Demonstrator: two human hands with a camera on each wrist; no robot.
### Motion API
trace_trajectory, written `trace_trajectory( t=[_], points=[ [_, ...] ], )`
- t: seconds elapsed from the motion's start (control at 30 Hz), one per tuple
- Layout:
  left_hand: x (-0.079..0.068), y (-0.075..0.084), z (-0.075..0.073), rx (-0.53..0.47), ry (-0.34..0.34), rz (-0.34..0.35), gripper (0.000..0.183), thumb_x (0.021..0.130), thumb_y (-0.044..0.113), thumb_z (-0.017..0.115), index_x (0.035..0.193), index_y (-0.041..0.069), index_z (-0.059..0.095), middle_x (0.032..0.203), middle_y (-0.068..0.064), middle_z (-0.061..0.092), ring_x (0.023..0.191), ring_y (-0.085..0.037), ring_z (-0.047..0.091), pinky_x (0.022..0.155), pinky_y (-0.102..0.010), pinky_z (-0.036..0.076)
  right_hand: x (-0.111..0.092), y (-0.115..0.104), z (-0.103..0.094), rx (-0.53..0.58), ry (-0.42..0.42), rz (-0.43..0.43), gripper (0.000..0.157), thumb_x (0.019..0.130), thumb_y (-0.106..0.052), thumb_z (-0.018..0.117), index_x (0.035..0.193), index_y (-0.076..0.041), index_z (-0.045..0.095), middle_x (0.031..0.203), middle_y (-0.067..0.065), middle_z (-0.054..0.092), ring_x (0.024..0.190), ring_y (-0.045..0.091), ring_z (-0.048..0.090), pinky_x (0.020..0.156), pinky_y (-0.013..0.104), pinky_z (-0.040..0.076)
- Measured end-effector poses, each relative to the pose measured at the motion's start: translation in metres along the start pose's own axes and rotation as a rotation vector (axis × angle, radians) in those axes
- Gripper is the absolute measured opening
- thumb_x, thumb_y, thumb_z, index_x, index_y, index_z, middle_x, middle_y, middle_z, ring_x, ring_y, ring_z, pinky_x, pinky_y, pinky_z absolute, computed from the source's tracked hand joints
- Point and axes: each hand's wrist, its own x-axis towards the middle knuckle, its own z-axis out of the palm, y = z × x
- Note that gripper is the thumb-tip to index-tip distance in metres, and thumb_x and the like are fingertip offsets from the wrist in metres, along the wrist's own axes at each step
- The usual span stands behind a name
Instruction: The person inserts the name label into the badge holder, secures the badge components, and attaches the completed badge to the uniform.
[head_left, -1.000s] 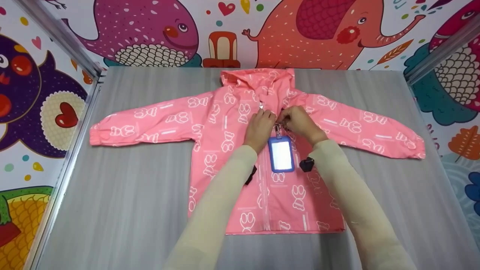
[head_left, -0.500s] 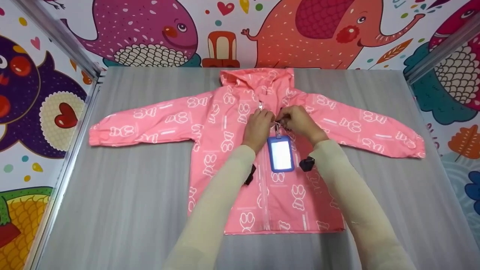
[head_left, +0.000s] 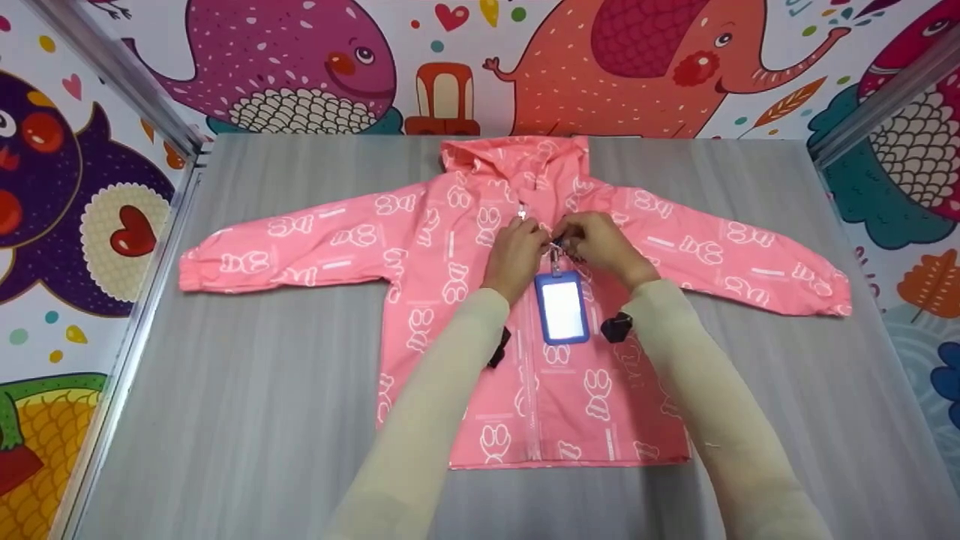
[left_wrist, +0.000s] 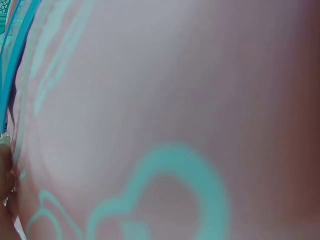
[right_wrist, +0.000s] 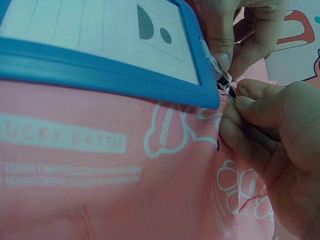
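A pink hooded jacket (head_left: 450, 330) with white cartoon prints lies spread on the table, front up. On its chest is a blue-framed badge holder (head_left: 541, 307), white inside, with a metal clip (right_wrist: 218, 69) at its top. My left hand (head_left: 517, 251) pinches the clip above the badge between thumb and fingers. Close beside it, my right hand (head_left: 598, 241) pinches a thin metal piece (right_wrist: 231, 95) at the same clip with thumb and index finger. Both sets of fingertips nearly meet there. The left wrist view is mostly blurred pink fabric, with a bit of fingers (left_wrist: 7, 185) at its left edge.
The jacket's sleeves stretch out to both sides over the grey wood-grain table (head_left: 247, 390). A zipper pull (head_left: 522, 213) shows just above my left hand. Walls with cartoon animals (head_left: 637, 67) and metal frame posts (head_left: 862, 120) border the table.
Both hands stay at the clip, with only small finger shifts. The left hand has edged slightly left. The jacket lies as before.
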Motion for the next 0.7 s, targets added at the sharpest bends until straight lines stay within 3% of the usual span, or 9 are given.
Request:
trace_trajectory(
  t=[0.2,0.47,0.6,0.7],
  points=[
    [0.002,0.000,-0.001,0.066,-0.049,0.059,0.019,0.097,0.016,0.057,0.105,0.019,0.074,0.107,0.002,0.067,0.102,-0.020,0.059,0.086,-0.035,0.052,0.000,0.002,0.003,0.035,0.041,0.050,0.032,0.084,0.014,0.052,0.110,-0.001,0.064,0.092,0.018,0.069,0.079,0.022,0.062,0.068,0.027,0.050],
    [0.004,0.000,-0.003,0.083,-0.088,0.101,0.021,0.097,0.013,0.056,0.107,0.017,0.074,0.107,0.001,0.067,0.103,-0.019,0.059,0.089,-0.033,0.051,-0.004,0.009,0.011,0.272,0.168,0.152,0.022,0.086,0.014,0.058,0.105,0.005,0.063,0.089,0.023,0.066,0.067,0.013,0.059,0.056,0.019,0.050],
    [0.005,0.000,-0.004,0.107,-0.102,0.126,0.023,0.098,0.011,0.054,0.110,0.016,0.073,0.110,0.001,0.068,0.106,-0.018,0.060,0.092,-0.032,0.052,-0.005,0.011,0.014,0.334,0.227,0.142,0.017,0.085,0.012,0.062,0.102,0.008,0.066,0.092,0.028,0.067,0.069,0.015,0.060,0.058,0.019,0.051],
    [0.005,0.001,-0.004,0.125,-0.106,0.140,0.023,0.098,0.010,0.053,0.111,0.015,0.072,0.110,0.001,0.068,0.106,-0.018,0.060,0.092,-0.031,0.052,-0.005,0.011,0.017,0.321,0.270,0.131,0.011,0.086,0.010,0.064,0.097,0.009,0.067,0.091,0.029,0.068,0.070,0.015,0.061,0.059,0.017,0.049]
  ],
)
